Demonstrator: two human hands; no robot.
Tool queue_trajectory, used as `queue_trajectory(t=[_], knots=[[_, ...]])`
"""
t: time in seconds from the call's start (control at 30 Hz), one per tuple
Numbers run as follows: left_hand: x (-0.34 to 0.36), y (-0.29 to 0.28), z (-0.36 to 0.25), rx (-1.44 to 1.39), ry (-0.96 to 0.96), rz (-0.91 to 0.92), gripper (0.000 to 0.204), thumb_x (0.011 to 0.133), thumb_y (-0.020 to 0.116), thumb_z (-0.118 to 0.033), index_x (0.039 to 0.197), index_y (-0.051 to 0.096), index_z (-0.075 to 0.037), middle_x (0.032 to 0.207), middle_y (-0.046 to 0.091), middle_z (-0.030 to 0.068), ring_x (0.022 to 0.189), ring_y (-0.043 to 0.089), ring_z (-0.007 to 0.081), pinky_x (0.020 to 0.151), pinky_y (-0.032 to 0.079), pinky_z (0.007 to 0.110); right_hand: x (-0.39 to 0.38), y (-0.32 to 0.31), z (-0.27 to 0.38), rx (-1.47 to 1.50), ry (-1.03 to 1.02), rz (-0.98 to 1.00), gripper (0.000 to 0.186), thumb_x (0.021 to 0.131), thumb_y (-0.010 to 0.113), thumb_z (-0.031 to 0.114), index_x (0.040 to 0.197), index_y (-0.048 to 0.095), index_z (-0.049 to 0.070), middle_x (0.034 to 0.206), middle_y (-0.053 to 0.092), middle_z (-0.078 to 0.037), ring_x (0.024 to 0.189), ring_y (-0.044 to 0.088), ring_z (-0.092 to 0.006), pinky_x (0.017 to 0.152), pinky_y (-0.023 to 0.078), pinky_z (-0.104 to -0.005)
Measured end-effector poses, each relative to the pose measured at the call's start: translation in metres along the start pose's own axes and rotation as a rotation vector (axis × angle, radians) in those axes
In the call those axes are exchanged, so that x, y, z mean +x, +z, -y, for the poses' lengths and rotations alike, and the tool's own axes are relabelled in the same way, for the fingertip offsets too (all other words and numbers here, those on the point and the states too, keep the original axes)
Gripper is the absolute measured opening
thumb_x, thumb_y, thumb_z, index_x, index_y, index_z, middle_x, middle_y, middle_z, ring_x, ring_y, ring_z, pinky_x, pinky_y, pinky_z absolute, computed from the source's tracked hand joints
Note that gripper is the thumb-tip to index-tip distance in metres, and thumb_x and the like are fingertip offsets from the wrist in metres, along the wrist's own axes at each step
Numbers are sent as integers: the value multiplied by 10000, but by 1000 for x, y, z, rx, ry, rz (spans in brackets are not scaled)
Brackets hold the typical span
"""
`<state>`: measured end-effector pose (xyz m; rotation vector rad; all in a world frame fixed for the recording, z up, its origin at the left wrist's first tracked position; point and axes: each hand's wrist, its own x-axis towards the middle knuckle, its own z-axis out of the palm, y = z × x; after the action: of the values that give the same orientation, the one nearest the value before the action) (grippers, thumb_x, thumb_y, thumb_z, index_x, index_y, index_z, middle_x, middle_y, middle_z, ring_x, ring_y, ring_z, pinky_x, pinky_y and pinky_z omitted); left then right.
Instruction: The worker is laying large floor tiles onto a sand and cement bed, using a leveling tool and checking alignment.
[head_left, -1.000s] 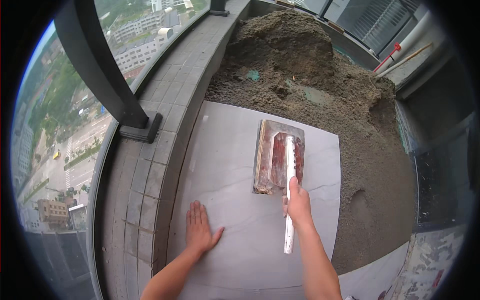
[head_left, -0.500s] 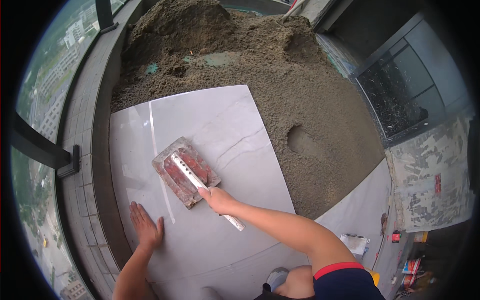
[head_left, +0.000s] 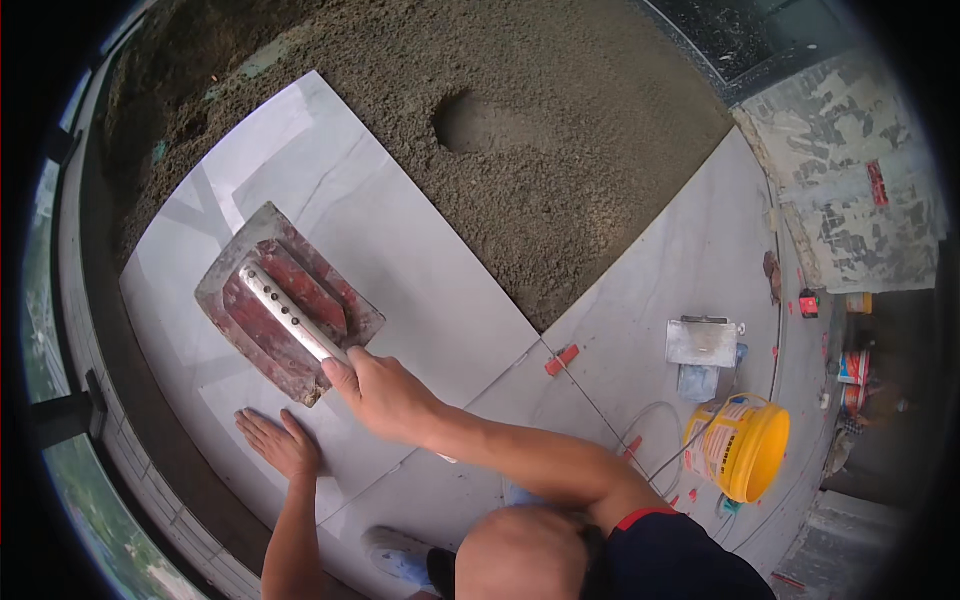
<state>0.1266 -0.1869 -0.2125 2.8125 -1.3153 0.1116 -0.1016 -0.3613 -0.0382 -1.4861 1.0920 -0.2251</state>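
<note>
1. The right hand [head_left: 385,397] is closed around the handle [head_left: 288,312] of a red-faced float [head_left: 308,290], whose board is just ahead-left of it, over a pale tile [head_left: 420,300].
2. The left hand [head_left: 283,443] is open, palm down, near the tile's left edge.
3. Ahead-right of the right hand, tile offers sliding room up to its straight edge against sandy mortar [head_left: 590,190].

This is a building site, plainly: a raw sandy bed [head_left: 610,130] borders pale tiles [head_left: 430,285], with a patchy wall [head_left: 845,140] and yellow bucket [head_left: 730,448] over there.
</note>
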Motion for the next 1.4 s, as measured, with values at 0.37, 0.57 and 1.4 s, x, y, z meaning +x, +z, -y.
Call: queue_trajectory(t=[0.37, 0.57, 1.4], knots=[[-6, 15, 4, 15, 72, -6, 767, 1060, 335, -473, 1532, 225, 121, 1618, 203, 301, 1522, 161, 422, 1239, 139, 486, 11, 6, -54, 13, 9, 104, 604, 1079, 382, 448, 869, 575, -85, 663, 627, -297, 681, 655, -492, 620, 510, -536], [-3, 17, 15, 49, 95, -30, 752, 1065, 334, -461, 1525, 239, 127, 1605, 222, 316, 1512, 176, 436, 1237, 150, 489, -37, -46, -3, 67, -160, -99, 535, 1077, 403, 415, 923, 545, -77, 668, 631, -294, 672, 660, -480, 626, 513, -547], [7, -13, 46, 141, 107, 353, 820, 1067, 343, -499, 1520, 178, 164, 1597, 166, 362, 1512, 165, 446, 1242, 160, 475, -105, -188, -258, -257, 171, -432, 101, 863, 644, 143, 877, 661, 44, 784, 717, -137, 751, 710, -345, 707, 561, -466]])
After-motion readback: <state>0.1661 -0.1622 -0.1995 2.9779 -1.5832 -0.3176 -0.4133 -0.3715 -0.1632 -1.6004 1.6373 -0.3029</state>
